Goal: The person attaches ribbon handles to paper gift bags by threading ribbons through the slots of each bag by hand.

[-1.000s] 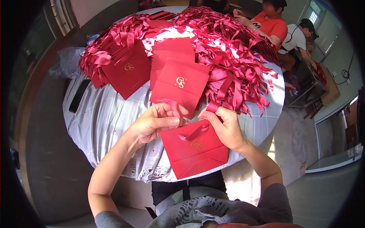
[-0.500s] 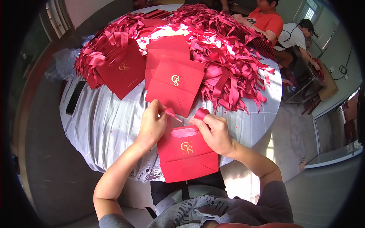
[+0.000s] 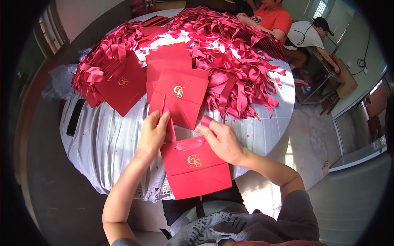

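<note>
A red paper gift bag [image 3: 198, 180] with a gold emblem lies flat at the table's near edge. Pink-red satin ribbon [image 3: 189, 144] runs across the front of its top edge. My left hand [image 3: 152, 133], at the bag's upper left, pinches one length of this ribbon between thumb and fingers; it stands up above the fingertips and hangs below them. Above the upper right corner, my right hand [image 3: 225, 142] is closed on the other length, which loops over the index finger. Just beyond the hands lies a stack of similar flat red bags [image 3: 191, 84].
Ribboned bags lie in a large heap [image 3: 230, 78] across the far and right side, with another fanned pile [image 3: 125, 84] at left. A black phone-like slab [image 3: 76, 117] rests on the white tablecloth [image 3: 96, 143]. Two people [image 3: 276, 20] work beyond the table.
My left hand has turned and drawn slightly left and nearer me, its ribbon now upright. The right hand keeps its hold. The whole view has shifted a little.
</note>
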Demonstrator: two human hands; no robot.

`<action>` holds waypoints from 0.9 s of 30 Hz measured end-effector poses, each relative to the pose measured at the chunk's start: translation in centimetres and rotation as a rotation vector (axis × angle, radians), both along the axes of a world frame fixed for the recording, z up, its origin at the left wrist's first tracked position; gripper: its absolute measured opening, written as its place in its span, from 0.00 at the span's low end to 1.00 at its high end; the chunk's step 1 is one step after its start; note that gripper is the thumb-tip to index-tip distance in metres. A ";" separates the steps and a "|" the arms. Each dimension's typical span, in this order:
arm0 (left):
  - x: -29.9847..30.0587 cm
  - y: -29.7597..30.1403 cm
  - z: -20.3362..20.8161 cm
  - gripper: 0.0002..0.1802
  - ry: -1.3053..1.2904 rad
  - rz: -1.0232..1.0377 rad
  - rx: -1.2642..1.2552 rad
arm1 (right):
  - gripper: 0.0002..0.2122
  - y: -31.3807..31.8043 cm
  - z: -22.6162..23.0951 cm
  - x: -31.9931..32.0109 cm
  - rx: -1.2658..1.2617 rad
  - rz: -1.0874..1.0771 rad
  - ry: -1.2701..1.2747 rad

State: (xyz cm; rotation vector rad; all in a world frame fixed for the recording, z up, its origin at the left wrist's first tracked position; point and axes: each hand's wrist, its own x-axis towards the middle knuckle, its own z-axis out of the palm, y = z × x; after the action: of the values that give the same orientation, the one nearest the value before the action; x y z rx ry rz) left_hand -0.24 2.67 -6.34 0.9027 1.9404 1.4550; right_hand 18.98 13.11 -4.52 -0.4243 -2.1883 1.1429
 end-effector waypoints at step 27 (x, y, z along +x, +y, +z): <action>6.9 -4.8 5.7 0.19 -0.757 0.100 0.265 | 0.12 4.3 11.4 -6.2 0.356 0.232 0.055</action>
State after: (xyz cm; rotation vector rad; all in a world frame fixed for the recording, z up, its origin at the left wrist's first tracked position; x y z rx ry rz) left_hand 6.64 -2.09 -0.63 0.2713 1.2606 1.7996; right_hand 12.78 17.46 6.84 0.0141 -2.3736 0.8387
